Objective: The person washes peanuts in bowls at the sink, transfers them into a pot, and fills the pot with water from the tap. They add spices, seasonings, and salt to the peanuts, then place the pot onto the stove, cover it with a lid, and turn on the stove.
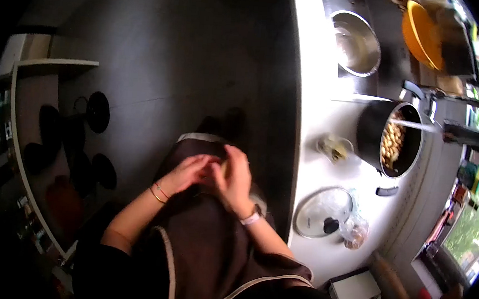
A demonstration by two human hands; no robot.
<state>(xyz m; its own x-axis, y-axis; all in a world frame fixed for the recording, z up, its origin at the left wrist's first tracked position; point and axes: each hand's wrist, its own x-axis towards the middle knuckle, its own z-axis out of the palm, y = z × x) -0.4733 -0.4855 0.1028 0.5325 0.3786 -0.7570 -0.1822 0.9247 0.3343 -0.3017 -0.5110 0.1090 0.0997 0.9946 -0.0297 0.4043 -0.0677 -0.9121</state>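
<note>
In front of the dark brown apron [205, 247], my two hands come together at waist height. My left hand [185, 172], with thin bracelets at the wrist, has loosely bent fingers pointing at the other hand. My right hand [236, 180], wearing a watch [252, 214], is curled, with its thumb towards the left fingers. A small pale yellowish patch shows between the right thumb and fingers; blur hides what it is. Both hands are away from the white counter [318, 171] on the right.
On the counter are a black pot [375, 131] holding small brown pieces, a glass jar [328, 147], a glass lid [313, 213] and a plastic bag [354, 230]. Behind stand a metal bowl [375, 50] and an orange bowl [419, 37]. A dark stool [74, 132] stands left.
</note>
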